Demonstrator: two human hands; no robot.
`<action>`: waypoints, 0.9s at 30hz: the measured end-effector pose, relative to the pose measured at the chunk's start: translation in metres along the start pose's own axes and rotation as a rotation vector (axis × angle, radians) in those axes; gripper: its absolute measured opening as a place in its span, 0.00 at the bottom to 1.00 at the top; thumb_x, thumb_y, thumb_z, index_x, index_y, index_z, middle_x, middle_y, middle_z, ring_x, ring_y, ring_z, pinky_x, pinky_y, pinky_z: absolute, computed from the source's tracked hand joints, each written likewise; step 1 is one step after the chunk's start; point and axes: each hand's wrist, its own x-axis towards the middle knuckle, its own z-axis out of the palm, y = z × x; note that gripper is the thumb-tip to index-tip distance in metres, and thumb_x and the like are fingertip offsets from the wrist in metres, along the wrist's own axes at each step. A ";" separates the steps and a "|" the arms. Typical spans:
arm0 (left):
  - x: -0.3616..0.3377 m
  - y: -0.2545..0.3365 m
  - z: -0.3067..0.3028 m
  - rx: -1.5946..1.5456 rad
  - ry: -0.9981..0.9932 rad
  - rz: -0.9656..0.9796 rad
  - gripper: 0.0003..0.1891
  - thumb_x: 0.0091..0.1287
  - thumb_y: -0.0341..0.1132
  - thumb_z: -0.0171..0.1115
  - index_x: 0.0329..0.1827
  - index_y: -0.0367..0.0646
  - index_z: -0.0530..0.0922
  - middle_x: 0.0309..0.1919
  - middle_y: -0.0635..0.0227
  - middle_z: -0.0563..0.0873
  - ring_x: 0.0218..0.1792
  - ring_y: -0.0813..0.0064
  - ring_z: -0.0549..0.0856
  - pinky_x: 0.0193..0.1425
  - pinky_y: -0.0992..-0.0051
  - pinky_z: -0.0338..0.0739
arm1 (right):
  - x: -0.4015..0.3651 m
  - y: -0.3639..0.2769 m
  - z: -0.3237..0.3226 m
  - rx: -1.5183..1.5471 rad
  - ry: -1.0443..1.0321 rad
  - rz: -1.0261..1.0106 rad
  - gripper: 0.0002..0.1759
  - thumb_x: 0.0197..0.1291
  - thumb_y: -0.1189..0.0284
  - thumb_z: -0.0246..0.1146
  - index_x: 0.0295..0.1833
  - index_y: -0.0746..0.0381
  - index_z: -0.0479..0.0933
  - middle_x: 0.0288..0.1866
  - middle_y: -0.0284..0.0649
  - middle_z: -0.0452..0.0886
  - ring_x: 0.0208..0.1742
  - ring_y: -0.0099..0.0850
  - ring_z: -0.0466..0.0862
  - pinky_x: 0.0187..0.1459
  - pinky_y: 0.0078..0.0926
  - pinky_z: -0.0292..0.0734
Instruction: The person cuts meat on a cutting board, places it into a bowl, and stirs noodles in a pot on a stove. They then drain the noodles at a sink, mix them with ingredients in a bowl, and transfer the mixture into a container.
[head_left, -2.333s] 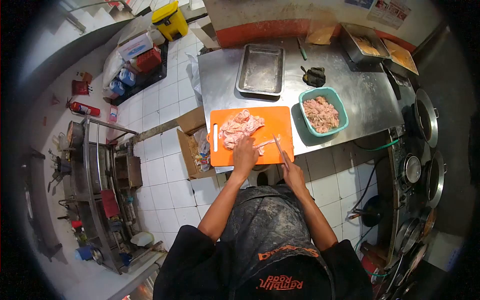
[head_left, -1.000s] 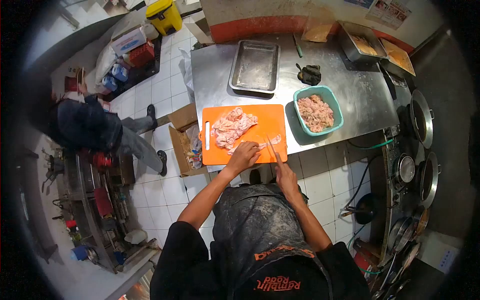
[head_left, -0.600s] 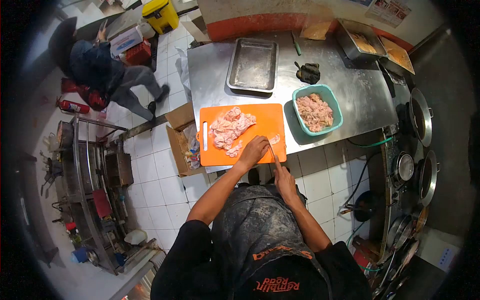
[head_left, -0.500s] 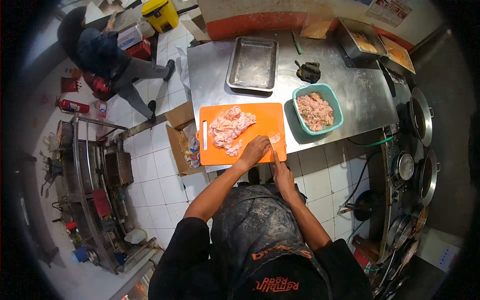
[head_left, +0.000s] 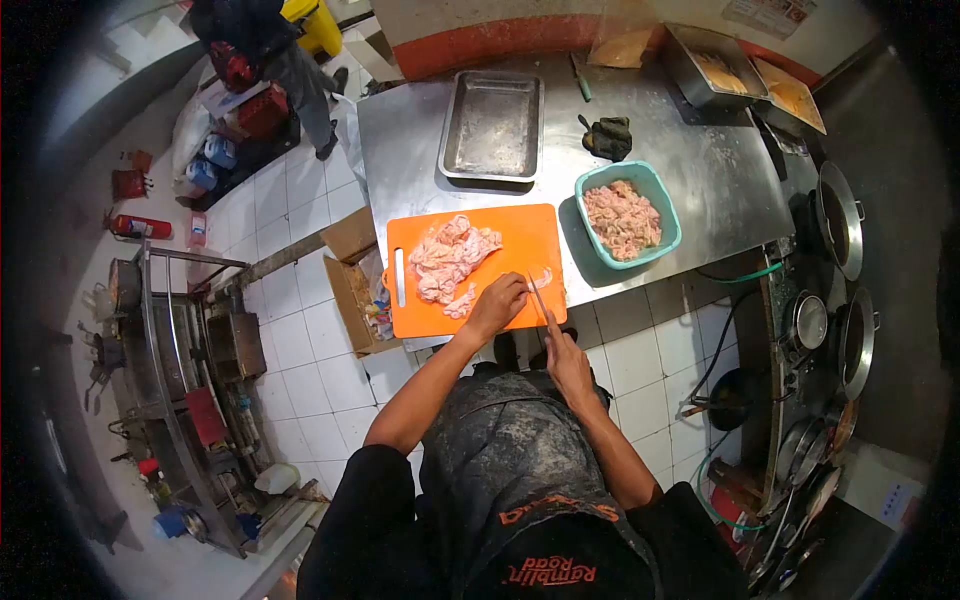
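An orange cutting board (head_left: 520, 235) lies at the table's front edge, with a pile of pale pink raw meat (head_left: 450, 258) on its left half. My right hand (head_left: 567, 362) is closed round the handle of a knife (head_left: 540, 300), whose blade points up and left over the board. My left hand (head_left: 500, 303) rests on the board beside the blade, fingers bent together; what they press on is too small to make out. Small meat pieces (head_left: 541, 277) lie just past the knife. A teal basin (head_left: 672, 215) of cut meat stands right of the board.
Behind the board lies an empty metal tray (head_left: 492, 172). A green-handled knife (head_left: 581, 80), a dark cloth (head_left: 607, 138) and metal containers (head_left: 700, 92) are farther back. A cardboard box (head_left: 350, 300) stands left of the table, pans (head_left: 840, 220) at right. Another person (head_left: 290, 75) stands upper left.
The other person has moved right and up toward the frame's top edge. The view has shifted slightly, so the table appears a little farther left. My hands stay at the same part of the board.
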 end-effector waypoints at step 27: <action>0.009 0.003 0.010 0.124 -0.004 -0.029 0.04 0.60 0.28 0.63 0.34 0.36 0.78 0.35 0.60 0.82 0.40 0.57 0.81 0.45 0.64 0.77 | 0.000 0.006 0.018 -0.072 -0.074 0.015 0.44 0.62 0.77 0.58 0.81 0.48 0.48 0.32 0.53 0.78 0.30 0.53 0.83 0.31 0.49 0.79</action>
